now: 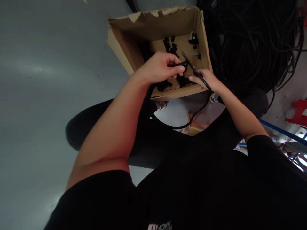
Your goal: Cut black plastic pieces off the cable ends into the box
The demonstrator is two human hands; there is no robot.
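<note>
My left hand (165, 67) is closed around the end of a black cable or hose (183, 64), whose tip sticks out to the right past the thumb. My right hand (206, 79) grips a pair of dark scissors (188, 60), blades pointing up and to the left, close by that tip. Whether the blades touch it, I cannot tell. Both hands are over an open cardboard box (160, 24) with several short black pieces (173, 48) lying inside. Below the box, a black cable loop (178, 127) hangs between my legs and rises toward my right hand.
A large heap of coiled black cable (251, 48) lies right of the box. A red plastic stool (298, 111) and a blue bar (283, 130) are at the right. Under the loop shows a wooden object (194, 130). Grey floor (48, 95) stretches along the left.
</note>
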